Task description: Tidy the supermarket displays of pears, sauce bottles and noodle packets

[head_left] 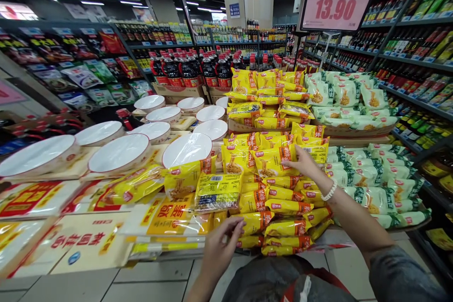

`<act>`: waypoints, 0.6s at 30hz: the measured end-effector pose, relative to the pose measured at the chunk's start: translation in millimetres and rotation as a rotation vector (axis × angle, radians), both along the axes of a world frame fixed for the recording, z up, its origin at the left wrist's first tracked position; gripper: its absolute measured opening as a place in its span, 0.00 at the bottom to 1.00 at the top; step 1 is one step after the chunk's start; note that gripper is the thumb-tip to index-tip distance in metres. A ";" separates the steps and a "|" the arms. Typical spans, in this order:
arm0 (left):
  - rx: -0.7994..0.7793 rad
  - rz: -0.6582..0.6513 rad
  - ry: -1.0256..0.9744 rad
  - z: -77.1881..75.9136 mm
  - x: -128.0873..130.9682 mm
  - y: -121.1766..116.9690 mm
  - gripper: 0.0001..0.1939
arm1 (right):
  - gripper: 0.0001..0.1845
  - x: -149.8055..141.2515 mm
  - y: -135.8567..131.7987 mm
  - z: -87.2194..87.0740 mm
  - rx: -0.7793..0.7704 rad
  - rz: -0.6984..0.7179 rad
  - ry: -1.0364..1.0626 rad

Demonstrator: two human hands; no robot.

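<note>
My right hand [305, 164] grips the right edge of a yellow noodle packet [271, 162], thumb on its front and fingers at its upper corner. The packet stands tilted up among other yellow packets. My left hand [220, 245] is low at the front edge of the display, loosely curled with thumb and fingers apart and nothing in it. Its fingertips are close to the stacked yellow packets [286, 207]; whether they touch, I cannot tell. Left of the stack, a yellow packet with its printed back up [218, 191] lies beside another yellow packet [187, 177].
Pale green noodle packets [364, 170] are stacked on the right. White bowls [120, 152] and flat noodle packs [88, 240] cover the left side. Dark red-capped bottles [179, 71] stand behind. A pink price sign [339, 0] rises at the back right, near bottle shelves [417, 23].
</note>
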State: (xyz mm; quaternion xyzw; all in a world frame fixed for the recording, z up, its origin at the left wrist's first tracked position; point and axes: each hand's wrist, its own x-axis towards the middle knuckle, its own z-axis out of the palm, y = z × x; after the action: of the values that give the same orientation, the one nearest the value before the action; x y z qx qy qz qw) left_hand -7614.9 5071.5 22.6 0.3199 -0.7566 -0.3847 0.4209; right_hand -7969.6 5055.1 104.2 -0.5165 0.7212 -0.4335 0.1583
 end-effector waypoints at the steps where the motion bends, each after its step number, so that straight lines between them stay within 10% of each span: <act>1: -0.012 -0.002 -0.007 -1.4 1.4 0.2 0.08 | 0.40 -8.4 3.7 5.3 -0.023 -0.030 0.008; 5: -0.026 0.013 -0.034 -6.7 7.3 -0.6 0.08 | 0.25 -61.9 20.8 29.9 -0.162 -0.097 0.185; 9: -0.020 0.061 -0.025 -16.5 8.6 -1.3 0.08 | 0.24 -99.4 29.5 27.9 0.061 0.073 0.479; 12: 0.010 0.097 -0.010 -25.1 2.7 0.0 0.10 | 0.34 -100.7 36.9 17.3 0.118 0.110 0.648; 18: 0.073 0.060 0.000 -14.6 -32.4 9.3 0.11 | 0.06 -89.9 94.9 21.8 -0.180 -0.045 0.898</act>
State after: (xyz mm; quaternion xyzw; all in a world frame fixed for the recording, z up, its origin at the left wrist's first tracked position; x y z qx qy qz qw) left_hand -7647.3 5080.8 7.9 0.3578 -0.7321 -0.3993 0.4202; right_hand -8059.5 5150.0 126.1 -0.6493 0.6889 -0.2308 -0.2249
